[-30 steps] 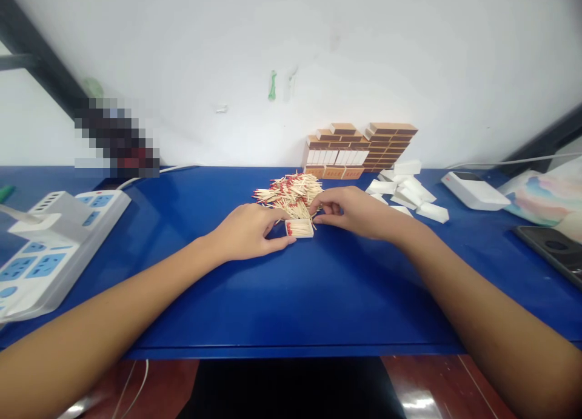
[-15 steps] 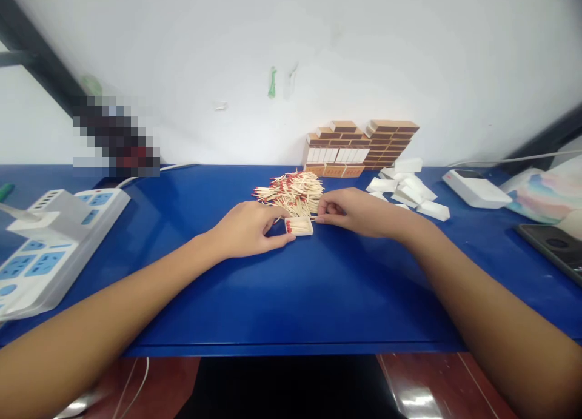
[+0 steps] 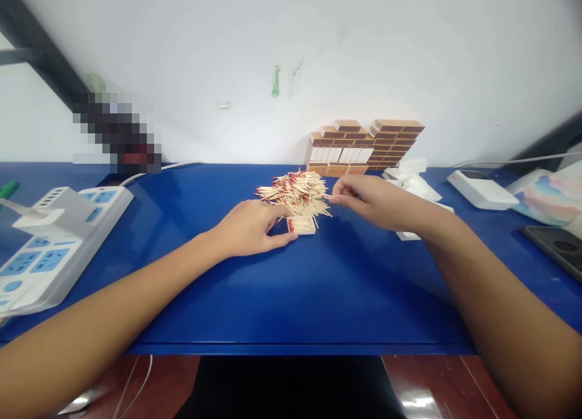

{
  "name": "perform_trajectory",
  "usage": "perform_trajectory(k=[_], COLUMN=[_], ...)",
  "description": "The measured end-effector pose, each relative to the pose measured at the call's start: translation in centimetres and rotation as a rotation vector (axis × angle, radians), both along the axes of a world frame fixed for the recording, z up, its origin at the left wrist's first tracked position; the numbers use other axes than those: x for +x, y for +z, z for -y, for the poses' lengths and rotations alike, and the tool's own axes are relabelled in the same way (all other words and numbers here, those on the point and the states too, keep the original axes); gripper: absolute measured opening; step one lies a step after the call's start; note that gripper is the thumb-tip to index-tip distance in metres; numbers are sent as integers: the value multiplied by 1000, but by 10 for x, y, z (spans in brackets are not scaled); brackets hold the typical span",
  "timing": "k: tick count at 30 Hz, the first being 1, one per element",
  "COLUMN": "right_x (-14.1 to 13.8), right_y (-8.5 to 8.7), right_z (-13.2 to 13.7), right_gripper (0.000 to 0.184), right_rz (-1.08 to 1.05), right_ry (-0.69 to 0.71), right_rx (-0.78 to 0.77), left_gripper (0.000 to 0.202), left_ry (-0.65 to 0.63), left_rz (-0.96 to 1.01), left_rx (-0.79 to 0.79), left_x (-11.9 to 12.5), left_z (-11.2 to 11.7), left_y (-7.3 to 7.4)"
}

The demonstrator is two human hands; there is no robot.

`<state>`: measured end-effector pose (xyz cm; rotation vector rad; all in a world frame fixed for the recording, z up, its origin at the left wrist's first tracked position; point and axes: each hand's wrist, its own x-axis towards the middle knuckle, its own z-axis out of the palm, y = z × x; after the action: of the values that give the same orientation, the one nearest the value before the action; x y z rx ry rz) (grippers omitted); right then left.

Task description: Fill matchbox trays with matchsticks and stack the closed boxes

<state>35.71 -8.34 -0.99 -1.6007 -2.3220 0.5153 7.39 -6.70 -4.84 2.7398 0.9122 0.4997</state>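
A small white matchbox tray [image 3: 302,225] lies on the blue table, filled with red-headed matches. My left hand [image 3: 252,228] grips its left end between thumb and fingers. Just behind the tray rises a loose heap of matches [image 3: 295,191], red heads mostly to the left. At the heap's right edge, my right hand [image 3: 364,197] is closed in a pinch, with a match showing at its fingertips. Whether it holds more than one I cannot tell.
Brown matchboxes [image 3: 391,146] are stacked against the wall. White empty trays [image 3: 416,182] lie partly behind my right forearm. A white power strip [image 3: 50,267] is at left; a white device [image 3: 482,190] and a dark phone [image 3: 557,249] are at right.
My right hand has moved away from the tray's right end, back and to the right, to the edge of the match heap. My left hand stays on the tray.
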Motion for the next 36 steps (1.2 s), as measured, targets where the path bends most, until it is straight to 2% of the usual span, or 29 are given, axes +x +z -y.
perform_trajectory(k=[7, 13, 21, 36], right_x=[-8, -7, -16, -31], right_y=[-4, -2, -7, -9], right_z=[0, 0, 4, 11], right_gripper=[30, 29, 28, 23], right_rz=[-95, -88, -213, -189], right_ry=[79, 121, 130, 177], right_rx=[-10, 56, -27, -62], left_gripper=[35, 34, 33, 34], left_ry=[0, 4, -8, 8], left_rz=[-5, -4, 13, 12], left_rx=[-4, -2, 10, -18], left_x=[-1, -1, -1, -1], left_z=[0, -1, -1, 0], left_y=[1, 0, 0, 1])
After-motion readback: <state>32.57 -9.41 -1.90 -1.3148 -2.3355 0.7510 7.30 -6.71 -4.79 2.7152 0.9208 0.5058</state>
